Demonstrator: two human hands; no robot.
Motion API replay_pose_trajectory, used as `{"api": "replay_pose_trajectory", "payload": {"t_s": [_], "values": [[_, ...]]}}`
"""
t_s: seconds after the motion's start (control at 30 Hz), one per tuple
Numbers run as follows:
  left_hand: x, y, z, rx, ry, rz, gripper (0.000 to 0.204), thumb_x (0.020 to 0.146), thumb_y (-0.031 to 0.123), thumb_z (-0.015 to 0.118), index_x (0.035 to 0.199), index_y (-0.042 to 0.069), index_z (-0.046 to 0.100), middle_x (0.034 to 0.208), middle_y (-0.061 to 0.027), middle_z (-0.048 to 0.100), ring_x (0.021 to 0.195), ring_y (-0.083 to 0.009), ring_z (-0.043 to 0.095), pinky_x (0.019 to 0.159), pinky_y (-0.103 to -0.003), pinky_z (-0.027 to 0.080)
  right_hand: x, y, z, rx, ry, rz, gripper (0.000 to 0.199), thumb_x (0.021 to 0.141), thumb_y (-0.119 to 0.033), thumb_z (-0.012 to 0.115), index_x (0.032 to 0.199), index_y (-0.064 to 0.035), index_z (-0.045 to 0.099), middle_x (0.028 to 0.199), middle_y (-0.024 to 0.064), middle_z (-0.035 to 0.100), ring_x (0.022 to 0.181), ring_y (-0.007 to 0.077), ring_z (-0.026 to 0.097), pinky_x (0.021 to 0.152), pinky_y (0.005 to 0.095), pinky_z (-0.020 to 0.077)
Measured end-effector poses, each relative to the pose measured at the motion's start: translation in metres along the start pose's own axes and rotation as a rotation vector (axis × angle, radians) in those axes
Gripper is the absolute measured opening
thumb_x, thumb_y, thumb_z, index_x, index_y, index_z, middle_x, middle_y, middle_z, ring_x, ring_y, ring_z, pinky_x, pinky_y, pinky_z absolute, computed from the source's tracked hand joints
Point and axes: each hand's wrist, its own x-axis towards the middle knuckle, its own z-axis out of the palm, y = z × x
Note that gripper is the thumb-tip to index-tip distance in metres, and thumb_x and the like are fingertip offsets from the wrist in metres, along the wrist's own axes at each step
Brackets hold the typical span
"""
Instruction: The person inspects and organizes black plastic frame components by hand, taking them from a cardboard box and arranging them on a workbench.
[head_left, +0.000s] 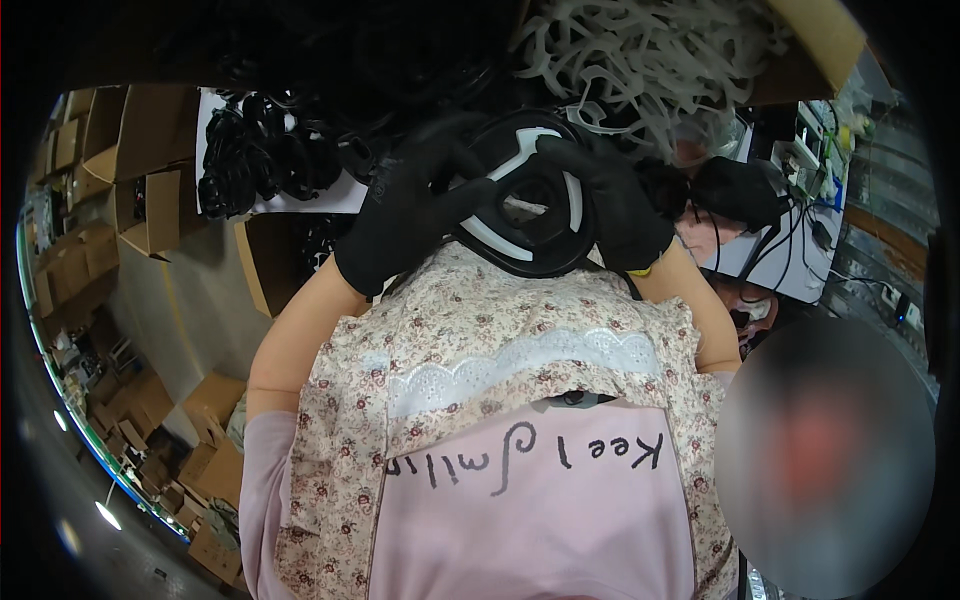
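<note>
Over the far edge of the flowered apron, the left hand and right hand hold opposite sides of the black round frame, and uneven pressure between them could lift a white strip on its face.

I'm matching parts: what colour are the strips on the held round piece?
The strips are white on the black round piece, in the head view.

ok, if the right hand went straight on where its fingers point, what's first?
The black round part, most likely: the right hand appears to be touching it. What lies beyond is unclear in depth.
</note>
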Motion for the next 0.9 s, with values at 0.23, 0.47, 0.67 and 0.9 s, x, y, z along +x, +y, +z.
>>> {"api": "replay_pose_trajectory", "payload": {"t_s": [0.23, 0.47, 0.67, 0.9], "values": [[-0.008, -0.009, 0.021, -0.420, 0.254, -0.167, 0.041, 0.086, 0.016, 0.071, 0.122, 0.003, 0.057, 0.120, -0.0099, 0.059, 0.109, -0.0185, 0.057, 0.095, -0.033, 0.046, -0.010, 0.002, 0.002, 0.043, 0.034, -0.125, 0.031, 0.092, -0.012, 0.061, 0.120, 0.0001, 0.058, 0.111, 0.0070, 0.065, 0.102, 0.0136, 0.062, 0.089, 0.0273, 0.0501], [0.009, -0.007, 0.021, -0.273, 0.241, -0.162, 0.036, 0.093, 0.022, 0.064, 0.122, 0.001, 0.056, 0.112, -0.0091, 0.062, 0.100, -0.0138, 0.058, 0.088, -0.030, 0.048, -0.004, 0.015, 0.004, -0.019, 0.133, -0.291, 0.030, 0.093, -0.016, 0.061, 0.119, -0.0006, 0.060, 0.109, 0.0051, 0.066, 0.095, 0.0119, 0.062, 0.085, 0.0255, 0.0502], [0.003, -0.022, 0.027, -0.471, 0.305, -0.119, 0.041, 0.095, 0.020, 0.060, 0.132, 0.003, 0.050, 0.121, -0.0082, 0.059, 0.110, -0.0153, 0.056, 0.094, -0.030, 0.045, -0.009, 0.011, 0.018, -0.088, 0.185, -0.371, 0.037, 0.094, -0.016, 0.060, 0.126, 0.0007, 0.054, 0.115, 0.0081, 0.062, 0.102, 0.0136, 0.060, 0.090, 0.0268, 0.0480], [0.017, -0.024, -0.003, -0.256, 0.205, -0.189, 0.047, 0.092, 0.021, 0.063, 0.133, 0.001, 0.052, 0.121, -0.0125, 0.062, 0.113, -0.0212, 0.059, 0.094, -0.034, 0.049, 0.013, 0.009, -0.007, -0.284, 0.337, -0.622, 0.061, 0.083, -0.013, 0.072, 0.137, -0.0012, 0.045, 0.138, 0.0153, 0.047, 0.124, 0.0251, 0.050, 0.099, 0.0334, 0.0456]]}}
